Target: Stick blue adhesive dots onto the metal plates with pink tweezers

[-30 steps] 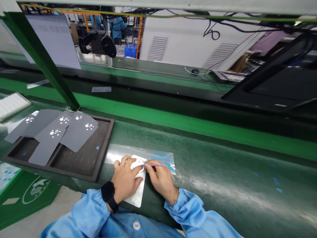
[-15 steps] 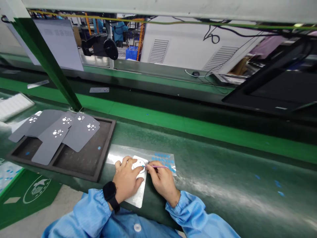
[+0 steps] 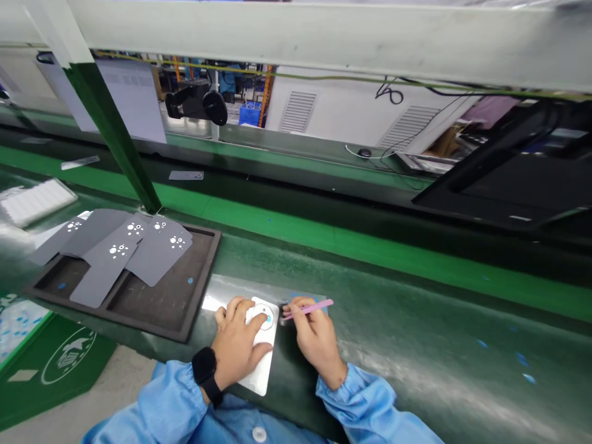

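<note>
A white phone back panel [image 3: 259,373] with a rounded camera area lies on the green bench in front of me. My left hand [image 3: 238,342] rests over its left side, fingers spread and pressing on it. The index fingertip touches the camera area, beside a small blue sticker [image 3: 269,318]. Just right of the panel, my right hand [image 3: 317,336] pinches pink tweezers [image 3: 319,306], their tips pointing left toward the panel but apart from it; the tips are blurred. Behind and partly beneath my hands lies a clear sheet [image 3: 240,285], its blue stickers mostly covered by my right hand.
At left, a dark tray [image 3: 181,314] carries several grey phone-shaped sheets [image 3: 99,280]. A green post [image 3: 113,135] rises behind it. Blue scraps [image 3: 522,359] lie on the bench at right. A black monitor [image 3: 522,179] leans in from the right.
My right hand has drawn the tweezers back to the right, off the panel, and turned them. A blue sticker now shows by my left index fingertip. My view has tilted up slightly.
</note>
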